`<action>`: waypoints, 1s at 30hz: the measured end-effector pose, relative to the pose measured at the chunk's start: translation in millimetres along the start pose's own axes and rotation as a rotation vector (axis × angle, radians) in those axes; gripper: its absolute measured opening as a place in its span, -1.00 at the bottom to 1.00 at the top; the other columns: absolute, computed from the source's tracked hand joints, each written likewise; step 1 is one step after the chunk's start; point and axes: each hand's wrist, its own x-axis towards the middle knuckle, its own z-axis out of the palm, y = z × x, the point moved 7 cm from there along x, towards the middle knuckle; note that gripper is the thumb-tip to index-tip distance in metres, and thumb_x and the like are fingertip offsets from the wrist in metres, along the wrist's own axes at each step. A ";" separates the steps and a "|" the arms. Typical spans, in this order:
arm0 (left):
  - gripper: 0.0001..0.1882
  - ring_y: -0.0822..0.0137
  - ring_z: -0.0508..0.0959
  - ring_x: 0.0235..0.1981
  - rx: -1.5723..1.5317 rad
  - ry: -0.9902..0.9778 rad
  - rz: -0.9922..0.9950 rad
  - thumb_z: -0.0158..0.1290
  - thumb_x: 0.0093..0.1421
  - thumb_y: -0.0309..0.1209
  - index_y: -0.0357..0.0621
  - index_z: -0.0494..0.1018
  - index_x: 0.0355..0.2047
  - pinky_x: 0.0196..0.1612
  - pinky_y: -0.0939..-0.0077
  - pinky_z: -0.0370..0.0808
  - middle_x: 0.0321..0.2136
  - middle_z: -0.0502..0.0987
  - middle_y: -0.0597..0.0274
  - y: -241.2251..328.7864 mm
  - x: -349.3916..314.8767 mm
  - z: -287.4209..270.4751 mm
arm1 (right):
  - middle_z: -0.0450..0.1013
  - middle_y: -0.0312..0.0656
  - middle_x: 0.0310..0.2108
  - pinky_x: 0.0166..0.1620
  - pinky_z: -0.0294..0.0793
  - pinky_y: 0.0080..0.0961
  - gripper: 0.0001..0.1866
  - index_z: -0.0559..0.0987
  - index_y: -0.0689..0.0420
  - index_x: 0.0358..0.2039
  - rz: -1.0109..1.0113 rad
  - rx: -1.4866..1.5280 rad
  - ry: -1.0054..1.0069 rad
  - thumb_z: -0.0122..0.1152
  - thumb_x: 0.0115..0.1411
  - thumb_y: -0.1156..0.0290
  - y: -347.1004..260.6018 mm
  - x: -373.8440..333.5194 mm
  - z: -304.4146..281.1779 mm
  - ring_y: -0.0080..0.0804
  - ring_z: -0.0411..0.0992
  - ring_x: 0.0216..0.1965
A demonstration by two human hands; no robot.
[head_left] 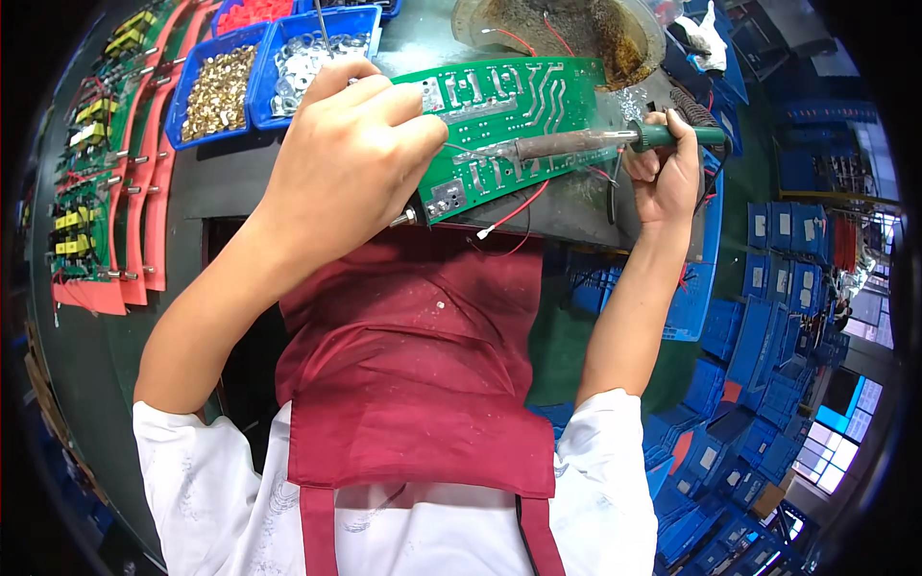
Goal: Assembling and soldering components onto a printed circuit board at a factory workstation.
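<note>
My right hand (667,168) is closed round the green handle of a soldering iron (567,144), its long barrel pointing left across a green circuit board (538,91). The iron's tip is over the board's left half, among silvery solder tracks. My left hand (355,158) is closed at the board's left end and hides part of it. From the left fist a thin solder wire (465,149) runs toward the iron's tip. A thin grey length also sticks up above this fist. Red leads (519,206) with a pale connector hang from the board's near edge.
Blue bins of brass-coloured parts (219,91), silvery washers (312,62) and red pieces (252,12) stand at the back left. Assembled boards (96,173) with red-orange strips line the far left. A stained, rounded pan (615,38) sits behind the board. Blue crates (749,384) fill the right.
</note>
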 end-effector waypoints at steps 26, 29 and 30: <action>-0.91 0.15 0.57 -0.34 0.001 -0.049 0.015 0.26 0.17 -0.42 -0.12 0.58 -0.37 0.06 0.21 0.45 -0.44 0.49 0.20 12.8 5.9 4.4 | 0.19 -0.39 -0.77 -0.60 0.01 -0.55 -0.59 0.56 0.12 -0.27 -0.074 0.098 0.111 -0.05 0.56 0.07 16.2 -37.6 -19.0 -0.59 0.05 -0.75; -0.88 0.21 0.62 -0.31 0.045 -0.018 0.027 0.18 0.13 -0.43 -0.08 0.51 -0.54 0.14 0.22 0.45 -0.49 0.51 0.21 15.0 6.7 6.4 | 0.18 -0.38 -0.77 -0.59 0.02 -0.54 -0.59 0.55 0.12 -0.27 -0.076 0.105 0.126 -0.05 0.56 0.07 17.4 -40.8 -18.1 -0.59 0.05 -0.75; -0.88 0.21 0.62 -0.31 0.045 -0.018 0.026 0.18 0.13 -0.43 -0.08 0.51 -0.54 0.14 0.22 0.45 -0.49 0.51 0.21 14.6 6.5 6.5 | 0.18 -0.38 -0.77 -0.59 0.02 -0.53 -0.59 0.55 0.12 -0.27 -0.081 0.100 0.130 -0.06 0.56 0.07 17.1 -41.3 -17.7 -0.58 0.04 -0.75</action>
